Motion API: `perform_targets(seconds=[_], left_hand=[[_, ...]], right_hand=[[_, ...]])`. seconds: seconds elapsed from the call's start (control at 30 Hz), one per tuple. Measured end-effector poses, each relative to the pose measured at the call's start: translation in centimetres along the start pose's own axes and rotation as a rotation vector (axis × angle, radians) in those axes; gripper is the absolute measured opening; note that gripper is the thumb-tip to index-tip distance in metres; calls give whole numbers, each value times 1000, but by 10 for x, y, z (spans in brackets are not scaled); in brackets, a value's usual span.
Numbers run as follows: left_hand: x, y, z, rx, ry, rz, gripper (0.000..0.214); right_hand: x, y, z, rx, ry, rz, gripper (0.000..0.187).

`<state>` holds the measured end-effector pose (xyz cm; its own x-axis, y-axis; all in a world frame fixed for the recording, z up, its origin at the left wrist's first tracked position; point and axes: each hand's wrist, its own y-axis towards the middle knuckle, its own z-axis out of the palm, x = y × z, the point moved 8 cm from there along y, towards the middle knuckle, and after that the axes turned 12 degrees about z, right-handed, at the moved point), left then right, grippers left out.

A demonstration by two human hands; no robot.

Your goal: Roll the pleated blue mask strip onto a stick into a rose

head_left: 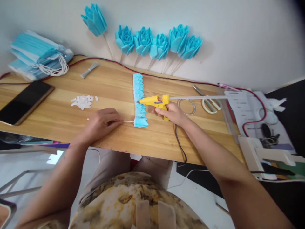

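Observation:
My right hand (172, 113) is closed round the grip of a yellow glue gun (154, 101), whose nozzle points left at a strip of folded blue petals (139, 100) lying on the wooden table (114, 84). My left hand (102, 122) pinches a thin wooden stick (127, 121) that lies flat, its tip at the near end of the blue strip. A clear glue stick (195, 97) juts from the back of the gun to the right.
Several finished blue paper flowers (152, 43) lean on the wall. A stack of blue face masks (38, 55) and a phone (23, 101) lie at the left. White paper scraps (82, 101), a tape ring (187, 106) and scissors (209, 103) are also on the table.

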<state>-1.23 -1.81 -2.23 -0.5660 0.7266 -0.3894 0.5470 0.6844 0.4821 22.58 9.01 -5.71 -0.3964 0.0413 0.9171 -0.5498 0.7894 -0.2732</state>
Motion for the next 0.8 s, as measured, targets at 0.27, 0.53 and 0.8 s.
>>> perform_targets(seconds=[0.27, 0.53, 0.8], left_hand=[[1, 0, 1, 5, 6, 8, 23], [2, -1, 1, 19, -1, -32, 22], [4, -1, 0, 18, -15, -51, 24]], right_hand=[[3, -2, -11, -25, 5, -6, 44], [6, -3, -9, -15, -66, -44, 42], [12, -7, -7, -93, -237, -37, 42]])
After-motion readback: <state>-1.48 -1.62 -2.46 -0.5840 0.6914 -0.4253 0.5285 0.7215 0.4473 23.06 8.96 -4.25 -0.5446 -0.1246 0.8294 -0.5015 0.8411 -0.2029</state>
